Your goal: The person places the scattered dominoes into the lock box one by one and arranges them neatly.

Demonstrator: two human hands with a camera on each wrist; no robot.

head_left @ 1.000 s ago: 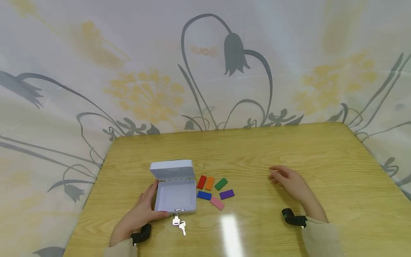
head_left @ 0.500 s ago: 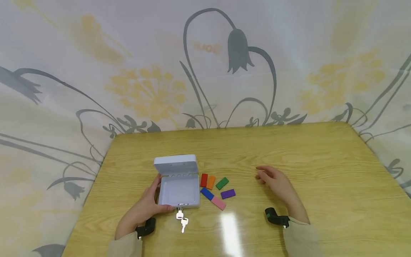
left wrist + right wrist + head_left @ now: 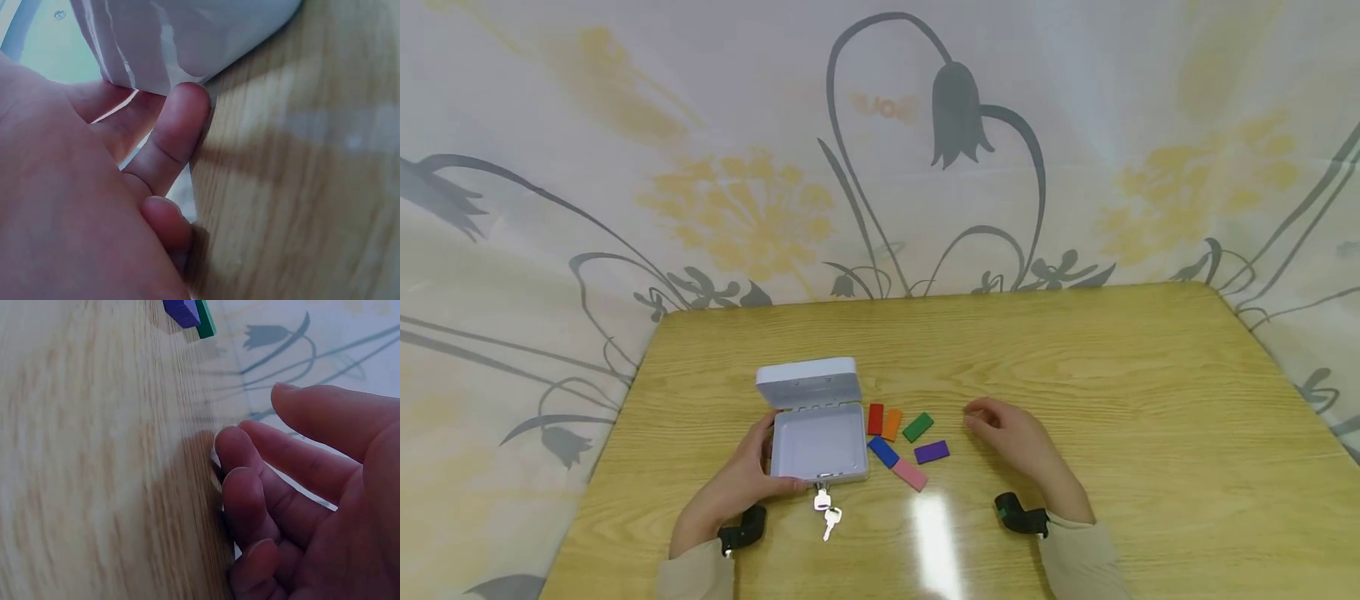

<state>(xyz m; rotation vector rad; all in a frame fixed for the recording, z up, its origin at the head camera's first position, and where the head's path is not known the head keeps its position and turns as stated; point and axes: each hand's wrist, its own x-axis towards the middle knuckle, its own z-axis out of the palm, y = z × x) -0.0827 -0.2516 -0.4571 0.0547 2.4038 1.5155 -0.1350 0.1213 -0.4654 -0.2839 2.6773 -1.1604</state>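
A small white metal cash box (image 3: 820, 446) stands at the left part of the table with its lid (image 3: 808, 383) raised. My left hand (image 3: 741, 475) holds the box by its left side, thumb at the front edge and fingers at the back corner; the left wrist view shows fingertips at the white wall (image 3: 187, 37). From the front lock hang two silver keys (image 3: 827, 510). My right hand (image 3: 1011, 433) hovers low over the table with loosely curled fingers, holding nothing. Nearest to it are a purple block (image 3: 932, 452) and a green block (image 3: 918, 427).
Between box and right hand lie a red block (image 3: 876, 419), an orange block (image 3: 891, 424), a blue block (image 3: 883, 452) and a pink block (image 3: 910, 475), close to the box's right side. A flowered cloth (image 3: 880, 167) hangs behind the wooden table (image 3: 1075, 350).
The box has shifted slightly right and away with my left hand. The blue block has turned and now lines up end to end with the pink one. My right hand has moved left.
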